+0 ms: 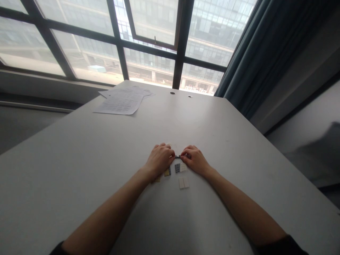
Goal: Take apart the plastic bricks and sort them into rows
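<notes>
A small dark toy building brick [177,157] lies between my two hands, its ends at my fingertips. My left hand [162,158] is closed, pinching the brick's left end. On the other side my right hand [194,158] pinches the right end with thumb and forefinger. Just below them sit a dark grey studded plate [177,168] and a white studded plate [183,167], side by side. A yellow and grey piece [167,172] is partly covered by my left hand. Tan pieces [156,180] show beside my left wrist. Nearer to me are two pale flat tiles [183,183].
The white table [79,170] stretches away to the windows. Printed papers [119,101] lie at its far left. Two round holes, one a dark cable hole [172,93], are near the far edge. A blue curtain [247,63] hangs at the right.
</notes>
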Motion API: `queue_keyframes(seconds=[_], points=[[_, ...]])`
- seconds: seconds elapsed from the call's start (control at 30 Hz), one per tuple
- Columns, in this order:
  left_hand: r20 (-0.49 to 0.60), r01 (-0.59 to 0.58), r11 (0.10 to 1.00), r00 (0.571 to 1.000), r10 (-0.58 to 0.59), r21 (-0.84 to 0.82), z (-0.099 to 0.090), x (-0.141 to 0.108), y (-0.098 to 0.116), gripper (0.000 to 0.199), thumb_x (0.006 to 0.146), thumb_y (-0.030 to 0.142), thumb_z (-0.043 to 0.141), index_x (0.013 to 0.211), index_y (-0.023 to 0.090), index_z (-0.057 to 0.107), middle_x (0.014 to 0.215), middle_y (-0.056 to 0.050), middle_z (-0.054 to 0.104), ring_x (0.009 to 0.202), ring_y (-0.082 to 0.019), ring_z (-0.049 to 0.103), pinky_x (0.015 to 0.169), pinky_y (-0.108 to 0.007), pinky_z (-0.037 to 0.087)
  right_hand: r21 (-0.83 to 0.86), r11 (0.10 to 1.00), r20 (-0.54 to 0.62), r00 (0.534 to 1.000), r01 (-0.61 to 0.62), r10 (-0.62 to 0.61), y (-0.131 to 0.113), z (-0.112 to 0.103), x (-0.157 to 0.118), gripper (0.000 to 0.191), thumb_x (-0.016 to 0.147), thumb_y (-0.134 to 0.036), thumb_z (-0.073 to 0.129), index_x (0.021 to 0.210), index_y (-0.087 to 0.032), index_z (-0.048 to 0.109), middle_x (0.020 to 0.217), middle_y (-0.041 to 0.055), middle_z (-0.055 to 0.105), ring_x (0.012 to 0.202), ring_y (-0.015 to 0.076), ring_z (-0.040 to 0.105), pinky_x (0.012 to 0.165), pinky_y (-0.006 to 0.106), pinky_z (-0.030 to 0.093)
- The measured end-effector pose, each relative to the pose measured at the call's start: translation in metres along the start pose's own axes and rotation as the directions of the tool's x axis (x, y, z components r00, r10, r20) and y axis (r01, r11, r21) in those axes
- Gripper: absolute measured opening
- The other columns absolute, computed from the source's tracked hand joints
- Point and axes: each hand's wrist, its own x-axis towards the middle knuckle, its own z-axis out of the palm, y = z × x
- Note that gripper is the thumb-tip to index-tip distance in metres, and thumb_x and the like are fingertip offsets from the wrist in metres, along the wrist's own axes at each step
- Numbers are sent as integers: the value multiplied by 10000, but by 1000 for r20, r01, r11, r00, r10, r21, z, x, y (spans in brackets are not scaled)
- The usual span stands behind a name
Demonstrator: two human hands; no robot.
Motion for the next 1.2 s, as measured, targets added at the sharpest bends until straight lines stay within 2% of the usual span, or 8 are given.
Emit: queue_keyframes(seconds=[0.27,0.37,0.47,0.57,0.77,0.93,1.07,1.2], points=[[-11,8,1000,1000,-8,-5,-4,1,-1,191,830,263,550,805,218,734,887,-65,688,889,-221,569,829,-355,413,10,1000,-8,1000,1,-1,0,1,-1,45,796,-183,653,820,-204,684,886,35,628,931,177,549,887,325,427],[-106,69,996,992,-74,-54,-14,1,-18,195,824,314,561,831,215,728,853,-50,691,857,-219,579,813,-346,433,49,999,-50,998,-23,25,1,0,-2,57,805,-189,640,841,-206,680,903,36,630,921,173,555,857,313,440],[-245,175,978,949,-199,-116,-22,-1,-43,212,821,312,539,838,206,722,837,-45,686,847,-214,587,817,-335,446,83,993,-105,990,-80,89,5,-2,-1,74,813,-192,624,865,-200,676,914,32,626,823,150,563,798,297,456],[-245,229,960,933,-264,-161,-21,-4,-63,227,793,267,523,890,202,718,852,-43,684,859,-213,593,828,-332,454,87,989,-120,985,-118,128,10,-5,4,98,816,-203,619,892,-193,680,906,30,628,758,136,560,770,295,461],[-66,136,975,986,-150,-178,-7,-6,-64,295,721,245,548,963,241,717,960,-24,682,919,-214,580,862,-332,447,23,996,-22,995,-92,92,3,-1,34,223,803,-178,631,1020,-185,684,964,53,637,832,150,577,813,298,459],[-78,67,993,994,-75,-97,-5,-6,-52,250,765,390,595,916,241,727,967,-47,675,938,-231,560,885,-364,419,-139,988,81,994,-60,72,-13,15,62,298,827,-236,626,1117,-184,669,1067,87,632,1000,203,548,923,336,410],[-103,30,999,994,-35,-42,-2,-5,-47,187,796,326,576,854,247,736,941,-49,680,937,-237,552,861,-380,406,-256,967,126,992,4,29,-20,22,71,225,859,-293,595,1052,-243,700,1074,57,629,1037,215,517,943,353,378],[-105,21,998,994,-27,-53,-4,-4,-49,178,795,284,573,825,233,741,915,-49,691,909,-232,557,839,-369,411,-268,963,155,987,13,30,-18,17,67,179,854,-277,601,987,-227,710,1062,58,633,1035,216,509,930,352,371]])
